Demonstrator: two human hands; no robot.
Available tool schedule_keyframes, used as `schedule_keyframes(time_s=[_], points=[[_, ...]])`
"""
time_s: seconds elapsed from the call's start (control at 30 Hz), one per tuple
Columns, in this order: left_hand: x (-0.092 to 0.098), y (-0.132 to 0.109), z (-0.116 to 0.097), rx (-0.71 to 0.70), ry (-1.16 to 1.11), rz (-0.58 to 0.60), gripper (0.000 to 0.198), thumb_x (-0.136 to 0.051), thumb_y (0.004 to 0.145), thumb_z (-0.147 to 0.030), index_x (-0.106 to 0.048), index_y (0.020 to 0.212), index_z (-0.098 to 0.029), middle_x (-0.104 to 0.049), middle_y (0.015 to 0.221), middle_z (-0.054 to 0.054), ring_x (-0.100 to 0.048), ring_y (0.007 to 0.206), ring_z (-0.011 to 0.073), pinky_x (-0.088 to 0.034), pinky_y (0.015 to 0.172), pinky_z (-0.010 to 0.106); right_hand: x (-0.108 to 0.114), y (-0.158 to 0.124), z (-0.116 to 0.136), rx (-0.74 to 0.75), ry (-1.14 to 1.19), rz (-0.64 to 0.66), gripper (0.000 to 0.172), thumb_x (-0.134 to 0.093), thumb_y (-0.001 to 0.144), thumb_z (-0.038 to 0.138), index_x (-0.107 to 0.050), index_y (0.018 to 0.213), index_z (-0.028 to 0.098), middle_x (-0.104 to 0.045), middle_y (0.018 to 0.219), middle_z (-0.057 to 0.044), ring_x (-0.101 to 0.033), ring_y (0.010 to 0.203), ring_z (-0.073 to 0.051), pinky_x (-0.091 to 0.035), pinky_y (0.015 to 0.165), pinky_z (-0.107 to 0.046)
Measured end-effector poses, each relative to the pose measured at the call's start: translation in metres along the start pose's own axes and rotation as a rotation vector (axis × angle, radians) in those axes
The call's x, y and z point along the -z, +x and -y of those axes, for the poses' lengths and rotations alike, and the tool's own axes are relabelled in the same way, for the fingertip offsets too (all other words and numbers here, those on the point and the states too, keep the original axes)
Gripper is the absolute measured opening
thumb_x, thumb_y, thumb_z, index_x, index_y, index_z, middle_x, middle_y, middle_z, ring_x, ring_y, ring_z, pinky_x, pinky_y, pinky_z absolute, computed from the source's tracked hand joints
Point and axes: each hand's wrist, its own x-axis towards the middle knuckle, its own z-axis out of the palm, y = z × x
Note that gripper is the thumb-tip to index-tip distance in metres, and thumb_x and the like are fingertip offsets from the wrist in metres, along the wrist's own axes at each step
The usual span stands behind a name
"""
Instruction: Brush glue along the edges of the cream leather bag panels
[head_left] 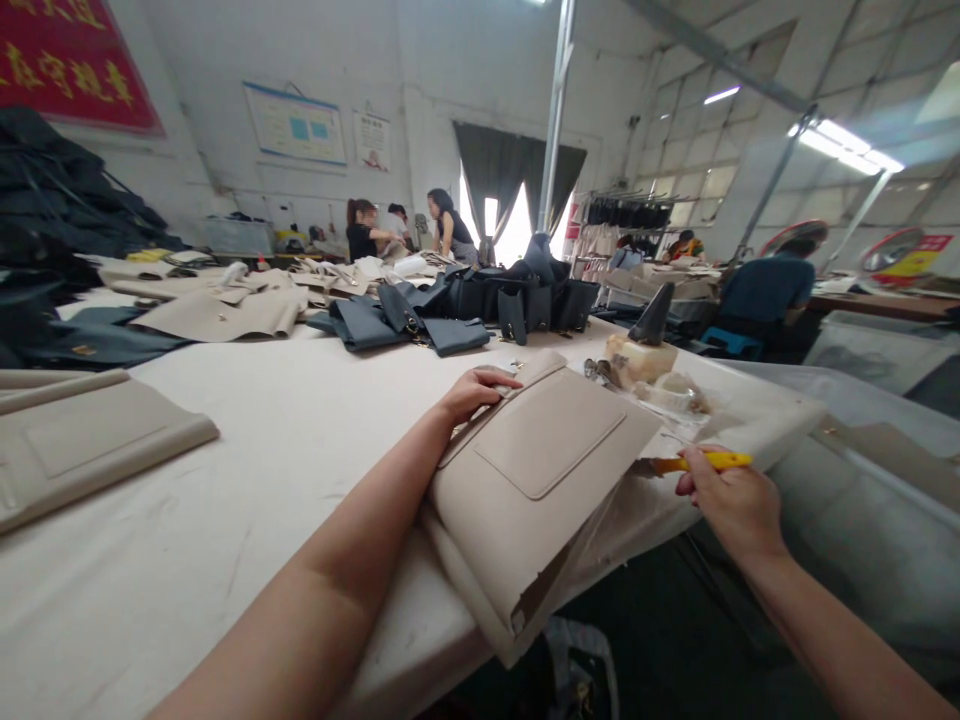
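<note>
A beige leather bag panel [525,490] with a stitched pocket lies on the white worktable [247,480], its near end hanging over the table edge. My left hand [472,390] rests on the panel's far left corner, fingers curled over its edge. Off the table's right side, my right hand [731,500] is closed round a yellow-handled tool [697,462]. The tool's tip points at the panel's right edge.
More beige panels [90,435] lie at the left. Dark blue bag pieces [480,300] are piled at the table's middle back. A glue pot with a brush [645,355] stands beyond the panel. Other people work at far tables, and one sits at the right.
</note>
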Motion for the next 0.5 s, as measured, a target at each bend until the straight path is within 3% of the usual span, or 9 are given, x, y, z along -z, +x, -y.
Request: schedule_keyframes(time_s=[0.13,0.3,0.43,0.5], points=[[0.0,0.0,-0.001,-0.024,-0.013,-0.007,0.045,-0.055,0.044,-0.007,-0.082,0.079,-0.015,-0.072,0.09,0.005,-0.056,0.075,0.0144,-0.037,0.059,0.022,0.016,-0.01,0.015,-0.002,-0.048,0.119,0.059,-0.037,0.072,0.069,-0.054,0.038,0.025,-0.053,0.044,-0.006,-0.057,0.048,-0.024,-0.045,0.062,-0.04],[0.001,0.001,0.002,0.024,0.012,-0.017,0.046,-0.056,0.044,-0.007,-0.082,0.082,-0.014,-0.071,0.081,0.005,-0.047,0.062,0.0105,-0.029,0.051,0.022,0.029,-0.032,0.034,-0.028,-0.082,0.322,0.067,-0.028,0.072,0.076,-0.055,0.038,0.025,-0.052,0.044,-0.006,-0.054,0.048,-0.021,-0.043,0.062,-0.037],[0.001,0.001,0.004,0.04,-0.014,-0.001,0.049,-0.055,0.044,-0.008,-0.082,0.085,-0.013,-0.067,0.07,0.003,-0.043,0.055,0.0087,-0.024,0.049,0.023,0.023,-0.014,0.028,-0.095,-0.057,0.128,0.059,-0.035,0.068,0.072,-0.059,0.043,0.024,-0.058,0.051,-0.007,-0.058,0.053,-0.023,-0.046,0.072,-0.04],[0.0,0.0,0.003,0.033,-0.027,-0.003,0.048,-0.055,0.043,-0.007,-0.082,0.082,-0.013,-0.068,0.071,0.003,-0.046,0.056,0.0095,-0.026,0.05,0.022,0.017,0.0,0.019,-0.134,-0.04,0.08,0.054,-0.036,0.069,0.067,-0.059,0.046,0.023,-0.059,0.053,-0.008,-0.059,0.053,-0.023,-0.047,0.069,-0.04]])
